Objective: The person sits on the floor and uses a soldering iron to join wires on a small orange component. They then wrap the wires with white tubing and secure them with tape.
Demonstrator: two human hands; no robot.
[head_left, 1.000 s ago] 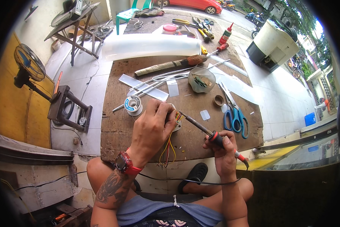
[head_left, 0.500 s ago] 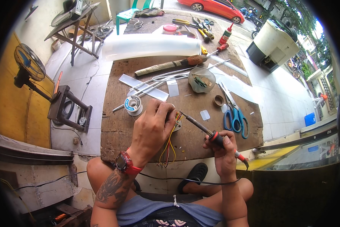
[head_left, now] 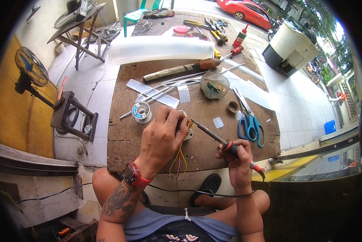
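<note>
My left hand [head_left: 159, 137] pinches coloured wires [head_left: 189, 125] at a small round metal part [head_left: 189, 135], partly hidden behind my fingers. Loose yellow and red wire ends hang toward the bench's near edge. My right hand [head_left: 237, 161] grips a soldering iron [head_left: 229, 147] with a black and red handle, its tip beside the wires; I cannot tell if they touch. A solder spool [head_left: 142, 111] lies just beyond my left hand. Blue-handled scissors [head_left: 251, 127], a brown tape roll [head_left: 233, 106] and a small white plastic piece [head_left: 217, 122] lie to the right.
The wooden bench [head_left: 124, 145] also carries white strips [head_left: 148, 90], a bowl [head_left: 214, 86], a wrapped rod [head_left: 169, 71], a plastic roll [head_left: 161, 49], a red bottle [head_left: 240, 37] and several pliers [head_left: 215, 28]. A fan [head_left: 31, 66] stands left, a white appliance [head_left: 290, 48] right.
The red car in the street has moved to the right. My hands, the soldering iron and the wires show almost no movement.
</note>
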